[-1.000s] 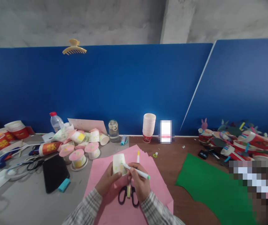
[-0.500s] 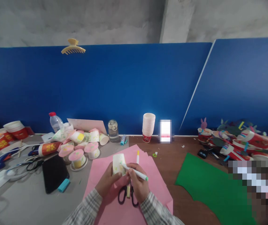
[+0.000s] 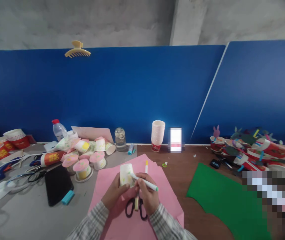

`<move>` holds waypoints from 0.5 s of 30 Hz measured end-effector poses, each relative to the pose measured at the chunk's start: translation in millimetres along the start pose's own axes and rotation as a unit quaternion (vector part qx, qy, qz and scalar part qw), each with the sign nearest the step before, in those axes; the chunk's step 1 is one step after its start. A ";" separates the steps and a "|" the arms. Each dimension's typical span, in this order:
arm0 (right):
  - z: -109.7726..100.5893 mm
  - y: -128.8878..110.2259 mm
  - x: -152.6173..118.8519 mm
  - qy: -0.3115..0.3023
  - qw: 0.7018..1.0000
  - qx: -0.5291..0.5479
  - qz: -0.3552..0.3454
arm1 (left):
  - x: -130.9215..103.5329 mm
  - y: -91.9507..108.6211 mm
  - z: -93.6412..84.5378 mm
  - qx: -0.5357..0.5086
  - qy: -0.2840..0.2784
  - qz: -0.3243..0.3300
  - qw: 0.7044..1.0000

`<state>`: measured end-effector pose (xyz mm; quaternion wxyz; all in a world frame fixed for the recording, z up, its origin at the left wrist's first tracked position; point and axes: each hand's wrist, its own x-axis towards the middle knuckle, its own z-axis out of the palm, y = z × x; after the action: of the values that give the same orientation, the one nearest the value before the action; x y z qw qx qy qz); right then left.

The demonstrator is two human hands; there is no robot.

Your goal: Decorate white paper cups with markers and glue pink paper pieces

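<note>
My left hand [image 3: 115, 191] is closed on a white paper cup [image 3: 126, 175] with faint green and yellow marks. A white marker with a green end [image 3: 147, 183] is pinched in my right hand [image 3: 147, 196], its tip at the cup's right side. Pink paper [image 3: 164, 200] lies under both hands. Black-handled scissors [image 3: 130, 208] rest on it beneath my hands, their blades hidden. A marker with a yellow end [image 3: 146, 166] lies just beyond my right hand.
Decorated cups [image 3: 81, 168] and a black tablet-like object [image 3: 59, 185] are at the left. A cup stack [image 3: 157, 135] and a glass jar [image 3: 120, 140] stand behind. Green sheet [image 3: 222, 203] and piled cup crafts [image 3: 269, 150] occupy the right.
The marker in my right hand has shifted very slightly, its green end now a little farther right. My left hand and the cup look nearly unchanged.
</note>
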<state>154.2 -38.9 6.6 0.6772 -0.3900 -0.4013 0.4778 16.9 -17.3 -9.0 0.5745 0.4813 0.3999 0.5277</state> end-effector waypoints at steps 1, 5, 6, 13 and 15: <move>0.0 -0.4 0.1 -0.001 1.000 -0.002 0.000 | -0.5 0.8 1.1 -0.005 0.004 -0.001 1.000; -0.6 0.1 -0.6 -0.010 1.000 -0.013 0.003 | -1.6 2.2 3.3 -0.030 0.008 -0.004 1.000; -1.0 0.8 -0.7 -0.008 1.000 -0.012 0.002 | -1.5 1.9 3.1 -0.031 0.005 -0.003 1.000; -1.7 0.3 1.3 0.017 1.000 0.004 -0.019 | 0.2 -1.0 0.5 -0.030 -0.003 -0.009 0.999; -1.1 -1.8 1.2 0.019 1.000 0.004 -0.021 | -0.1 -0.7 0.9 -0.039 -0.010 -0.012 0.999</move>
<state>156.1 -38.3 8.1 0.6958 -0.3880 -0.3949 0.4576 18.0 -17.6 -9.5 0.6030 0.4588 0.3792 0.5312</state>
